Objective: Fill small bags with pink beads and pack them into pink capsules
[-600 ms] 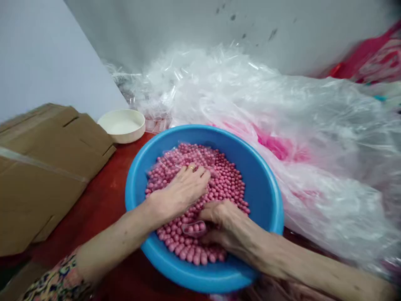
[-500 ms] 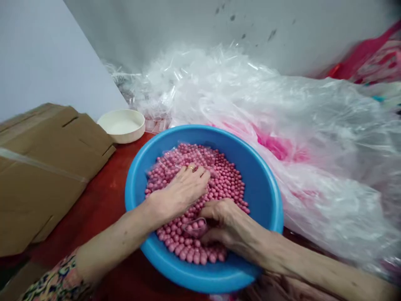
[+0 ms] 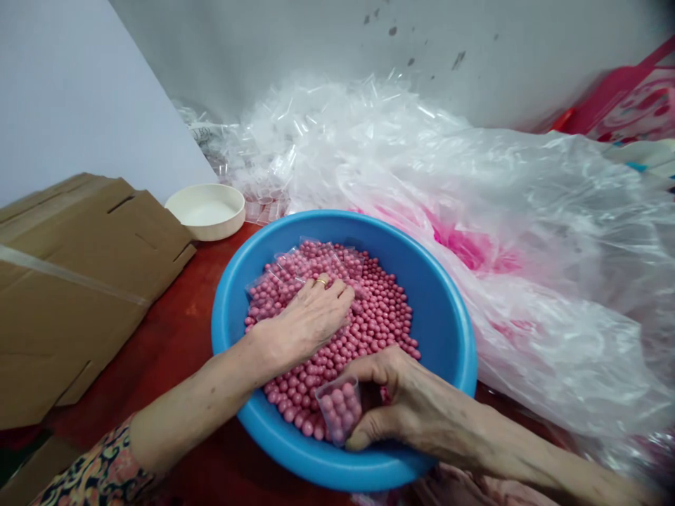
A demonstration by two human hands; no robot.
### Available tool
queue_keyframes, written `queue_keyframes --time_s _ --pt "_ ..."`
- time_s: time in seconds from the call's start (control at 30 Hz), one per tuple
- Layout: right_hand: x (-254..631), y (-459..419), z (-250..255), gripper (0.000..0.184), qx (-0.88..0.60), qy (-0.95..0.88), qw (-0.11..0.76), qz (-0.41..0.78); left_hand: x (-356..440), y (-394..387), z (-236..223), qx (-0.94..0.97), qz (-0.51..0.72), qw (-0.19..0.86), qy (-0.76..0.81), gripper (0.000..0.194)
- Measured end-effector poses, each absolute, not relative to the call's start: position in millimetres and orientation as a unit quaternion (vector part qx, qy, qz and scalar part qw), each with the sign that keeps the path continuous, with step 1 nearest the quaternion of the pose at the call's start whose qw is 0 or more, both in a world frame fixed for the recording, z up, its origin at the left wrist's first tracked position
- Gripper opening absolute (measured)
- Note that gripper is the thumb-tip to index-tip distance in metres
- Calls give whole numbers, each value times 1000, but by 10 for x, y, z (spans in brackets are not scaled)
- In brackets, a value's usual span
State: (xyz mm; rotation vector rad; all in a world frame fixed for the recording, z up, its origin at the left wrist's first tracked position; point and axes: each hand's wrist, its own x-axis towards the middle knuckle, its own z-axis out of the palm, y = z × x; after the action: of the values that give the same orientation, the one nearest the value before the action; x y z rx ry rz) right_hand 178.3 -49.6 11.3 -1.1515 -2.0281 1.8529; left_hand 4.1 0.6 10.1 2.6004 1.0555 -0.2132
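A blue plastic basin (image 3: pixel 448 316) holds a heap of round pink beads (image 3: pixel 380 309). Low in the basin, my right hand (image 3: pixel 395 400) grips a small clear plastic container (image 3: pixel 340 411) between thumb and fingers. The container is tilted and has several pink beads inside. My left hand (image 3: pixel 311 316), with a ring on one finger, rests palm down on the heap with its fingers bent. Clear plastic pieces (image 3: pixel 285 267) lie on the beads around its fingers. Its fingertips and thumb are hidden, so whatever they grip does not show.
A cardboard box (image 3: pixel 79 281) stands on the red table (image 3: pixel 190 316) at the left. Behind the basin sits a round cream dish (image 3: pixel 216 221). Large clear plastic bags (image 3: pixel 553 211), some with pink in them, crowd the right side and back against the wall.
My right hand has come up out of the beads and turned, bringing the clear container with beads into plain view. My left hand has stayed in place.
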Motion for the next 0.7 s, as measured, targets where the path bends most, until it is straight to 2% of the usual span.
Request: queue_keyframes --time_s 0.17,0.27,0.33,0.43,0.53,0.63,0.7 --pt "1823 -504 133 42 -412 -700 98 575 24 9 102 911 -82 166 368 48" --pt "1918 -426 121 30 -405 -706 115 570 -28 15 39 918 -100 149 353 49" --pt "2016 -297 116 22 -427 -710 173 533 -56 23 -30 925 -94 134 342 49" --pt "2170 2 106 28 -508 -746 247 353 -43 38 -101 927 -65 114 351 48" --pt "2243 333 59 23 -558 -775 202 220 25 56 -82 926 -48 99 362 47" --pt "2210 579 -78 4 -550 -803 146 174 84 69 -22 925 -51 95 363 44" --pt "2169 666 -215 4 -531 -828 104 148 92 70 -3 925 -52 92 364 44"
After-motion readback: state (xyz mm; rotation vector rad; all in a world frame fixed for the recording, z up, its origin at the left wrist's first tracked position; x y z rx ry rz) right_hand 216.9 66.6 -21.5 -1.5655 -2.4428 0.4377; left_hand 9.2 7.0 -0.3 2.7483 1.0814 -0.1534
